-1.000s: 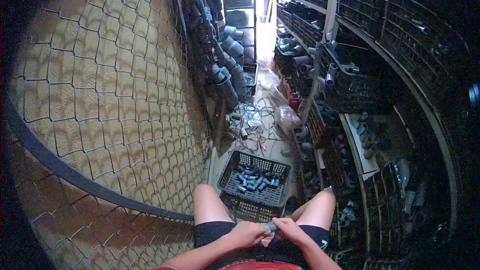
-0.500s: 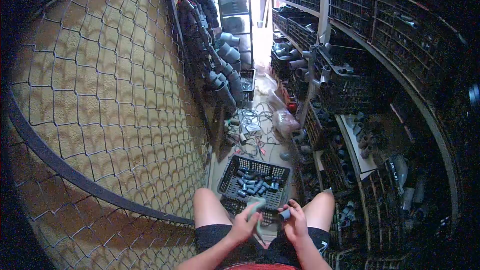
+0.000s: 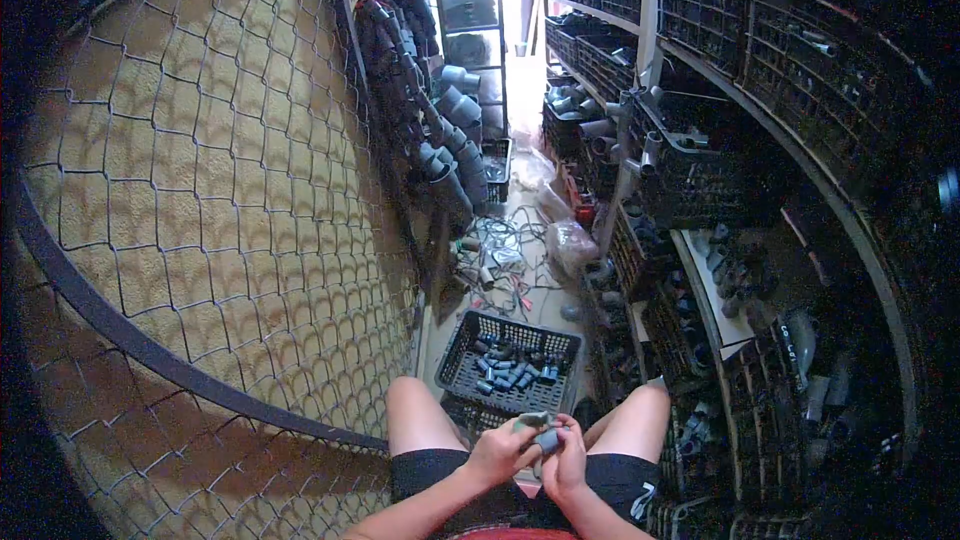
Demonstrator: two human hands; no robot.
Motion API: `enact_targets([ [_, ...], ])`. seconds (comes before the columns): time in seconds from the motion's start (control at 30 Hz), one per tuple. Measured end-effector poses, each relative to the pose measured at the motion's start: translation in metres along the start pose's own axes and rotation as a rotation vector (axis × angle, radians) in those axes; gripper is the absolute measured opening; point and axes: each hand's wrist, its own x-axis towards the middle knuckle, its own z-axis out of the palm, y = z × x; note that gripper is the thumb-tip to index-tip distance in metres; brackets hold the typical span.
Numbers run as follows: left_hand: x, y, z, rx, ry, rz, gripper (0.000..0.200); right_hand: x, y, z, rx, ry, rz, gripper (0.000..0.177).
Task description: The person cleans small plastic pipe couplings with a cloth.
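Both hands are together above the lap, just below the near edge of a black crate. My left hand (image 3: 497,454) is closed on a greenish cloth (image 3: 530,422), which lies against a grey pipe fitting (image 3: 547,440). Fingers of my right hand (image 3: 568,460) are wrapped round that fitting from the right. The black crate (image 3: 456,372) stands on the floor between the knees and holds several small grey fittings (image 3: 510,372).
A chain-link fence (image 3: 220,190) runs along the left. Large grey pipe fittings (image 3: 455,105) are stacked beyond it. Shelves with black crates (image 3: 700,20) line the right. Plastic bags (image 3: 572,242) and loose scraps (image 3: 500,250) lie on the floor ahead.
My two hands have come together. The cloth in my left hand has moved right, against the fitting, and my right hand has moved slightly left with the fitting.
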Motion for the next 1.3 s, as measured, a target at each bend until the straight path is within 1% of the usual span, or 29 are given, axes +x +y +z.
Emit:
enact_targets([
  [0.03, 0.000, -0.002, 0.002, 0.000, 0.001, 0.005, 0.029, -0.002, 0.000, 0.001, -0.046, -0.008, -0.036, 0.030],
  [0.1, -0.006, -0.010, 0.008, 0.120, -0.144, -0.111, 0.028, -0.007, -0.003, 0.005, -0.093, -0.019, -0.070, 0.030],
  [0.2, -0.016, -0.025, 0.017, 0.108, -0.232, -0.094, 0.028, -0.006, -0.008, 0.009, -0.182, -0.077, -0.074, 0.029],
  [0.27, -0.013, -0.020, 0.014, 0.115, -0.235, -0.089, 0.027, 0.005, -0.016, 0.011, -0.089, -0.090, 0.054, 0.023],
  [0.3, -0.013, -0.022, 0.016, 0.120, -0.269, -0.107, 0.033, 0.010, -0.021, 0.014, 0.031, 0.028, 0.113, 0.013],
  [0.33, -0.014, -0.024, 0.021, 0.123, -0.303, -0.128, 0.040, 0.016, -0.018, 0.008, 0.030, 0.029, 0.116, 0.013],
  [0.4, -0.019, -0.029, 0.043, 0.044, -0.230, -0.126, 0.038, 0.032, -0.009, -0.007, -0.008, -0.086, 0.042, 0.018],
  [0.47, -0.015, -0.011, 0.042, -0.357, -0.194, -0.617, 0.035, 0.021, -0.032, 0.020, 0.130, -0.158, 0.094, 0.028],
  [0.53, -0.007, -0.004, 0.030, -0.346, -0.193, -0.598, 0.030, 0.027, -0.031, 0.007, 0.251, -0.306, 0.122, 0.023],
  [0.57, -0.006, -0.005, 0.025, -0.143, -0.132, -0.390, 0.027, 0.025, -0.024, 0.009, 0.255, -0.308, 0.117, 0.023],
  [0.6, -0.005, -0.007, 0.021, 0.057, -0.068, -0.180, 0.024, 0.021, -0.014, 0.013, 0.000, -0.142, -0.033, 0.021],
  [0.63, -0.006, -0.010, 0.020, 0.088, -0.083, -0.257, 0.021, 0.018, -0.011, 0.018, -0.253, 0.027, -0.184, 0.023],
  [0.67, -0.005, -0.010, 0.020, 0.090, -0.084, -0.248, 0.021, 0.018, -0.009, 0.001, -0.401, -0.056, -0.072, 0.031],
  [0.73, -0.003, -0.007, 0.016, 0.253, -0.081, -0.261, 0.021, 0.019, 0.007, -0.014, -0.498, -0.138, 0.039, 0.036],
  [0.77, -0.002, -0.004, 0.015, 0.243, -0.170, -0.244, 0.020, 0.023, 0.011, -0.019, -0.536, -0.131, -0.013, 0.036],
  [0.8, -0.001, -0.003, 0.013, 0.243, -0.173, -0.243, 0.020, 0.028, 0.009, -0.027, -0.534, -0.129, -0.013, 0.036],
  [0.87, 0.009, 0.009, -0.004, -0.062, 0.005, -0.174, 0.020, 0.030, -0.014, -0.016, -0.433, -0.071, -0.129, 0.029],
  [0.9, 0.010, 0.008, -0.007, -0.020, 0.157, -0.206, 0.017, 0.029, -0.023, -0.013, -0.468, -0.071, -0.161, 0.030],
  [0.93, 0.012, 0.015, -0.016, -0.150, 0.219, -0.405, 0.017, 0.029, -0.024, -0.016, -0.463, -0.070, -0.163, 0.030],
  [1.0, 0.013, 0.000, -0.004, -0.209, 0.265, -0.265, 0.020, 0.028, -0.028, -0.021, -1.256, -0.650, -0.194, 0.035],
  [1.03, 0.022, 0.003, -0.004, -0.114, 0.149, -0.083, 0.020, 0.015, -0.032, -0.008, -1.315, -0.852, -0.027, 0.036],
  [1.07, 0.030, 0.006, -0.005, -0.018, 0.035, 0.099, 0.020, 0.013, -0.028, -0.003, -1.320, -0.853, -0.028, 0.036],
  [1.1, 0.025, -0.011, 0.002, -0.105, -0.140, 0.120, 0.020, 0.015, -0.025, 0.002, -1.529, -0.941, 0.149, 0.030],
  [1.13, 0.022, -0.015, -0.001, -0.103, -0.135, 0.127, 0.020, 0.018, -0.024, 0.006, -1.733, -1.021, 0.335, 0.026],
  [1.17, 0.021, -0.019, -0.005, -0.277, -0.313, 0.015, 0.020, 0.018, -0.024, 0.001, -1.738, -1.020, 0.326, 0.026],
  [1.2, 0.022, -0.023, -0.007, -0.449, -0.486, -0.099, 0.020, 0.017, -0.024, -0.010, -1.607, -1.005, 0.389, 0.027],
  [1.23, 0.022, -0.013, -0.014, -0.505, -0.545, -0.076, 0.021, 0.017, -0.026, -0.016, -1.474, -0.991, 0.454, 0.029],
  [1.27, 0.024, 0.000, -0.022, -0.621, -0.597, -0.024, 0.022, 0.015, -0.026, -0.015, -1.475, -0.996, 0.458, 0.029],
  [1.3, 0.019, 0.011, -0.023, -0.640, -0.567, 0.027, 0.020, 0.013, -0.025, -0.014, -1.360, -1.084, 0.522, 0.032],
])
